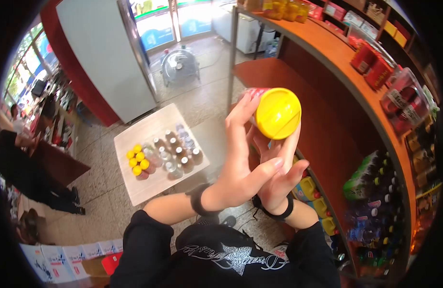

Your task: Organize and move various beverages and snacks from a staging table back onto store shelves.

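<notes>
A container with a round yellow lid point(278, 114) and a pinkish-red side is held up in front of me, its lid facing the camera. My left hand point(238, 158) has its fingers wrapped against the container's left side, with the thumb stretched to the right. Just beside it, my right hand point(279, 177) supports the container from below and the right, its thumb raised. The two hands overlap at the palms, and parts of the fingers are hidden. Both wrists wear black bands.
A low pale table point(159, 192) holds several yellow-capped bottles and clear and dark bottles. Shelves point(322, 62) with packs and bottles curve along the right. A person in dark clothes point(27, 168) stands far left. White boxes point(53, 261) lie lower left.
</notes>
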Demonstrator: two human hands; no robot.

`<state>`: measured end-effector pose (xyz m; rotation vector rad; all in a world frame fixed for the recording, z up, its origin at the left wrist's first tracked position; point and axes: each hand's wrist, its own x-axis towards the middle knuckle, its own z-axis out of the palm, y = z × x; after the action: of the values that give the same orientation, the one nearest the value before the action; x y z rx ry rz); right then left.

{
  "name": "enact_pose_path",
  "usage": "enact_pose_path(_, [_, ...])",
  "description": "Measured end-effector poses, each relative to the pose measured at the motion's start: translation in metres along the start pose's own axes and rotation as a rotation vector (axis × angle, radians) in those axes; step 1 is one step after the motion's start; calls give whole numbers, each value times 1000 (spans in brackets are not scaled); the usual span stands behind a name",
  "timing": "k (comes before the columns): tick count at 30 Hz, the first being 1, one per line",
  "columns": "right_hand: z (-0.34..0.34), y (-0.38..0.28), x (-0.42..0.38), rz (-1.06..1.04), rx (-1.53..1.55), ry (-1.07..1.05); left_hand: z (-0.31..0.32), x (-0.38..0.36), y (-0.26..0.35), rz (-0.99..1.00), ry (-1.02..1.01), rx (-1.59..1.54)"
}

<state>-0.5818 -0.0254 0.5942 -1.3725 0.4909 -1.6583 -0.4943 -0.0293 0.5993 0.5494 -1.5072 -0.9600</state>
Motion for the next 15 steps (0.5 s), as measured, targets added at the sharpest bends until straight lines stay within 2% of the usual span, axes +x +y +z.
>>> enact_pose_path(3, [18,20,-16,51,-3,-19,-22,-22,4,-135,95,-95])
enact_pose_path(8, [56,60,-36,123,-54,-102,-64,-61,-7,-136,252,22])
enact_pose_path(10, [77,80,-51,248,6,-91,-84,-83,-15,-215,389,-30])
enact_pose_path(12, [87,124,-75,314,-154,-145,-111,-114,-37,-236,478,-15])
enact_pose_path(13, [97,134,-80,439,-167,-203,-129,-131,-53,-390,551,28])
enact_pose_path(14, [105,156,-90,441,-159,-219,-148,-146,-67,-546,618,69])
enact_pose_path(15, [110,187,-105,567,-200,-248,-166,-157,-77,-676,682,28])
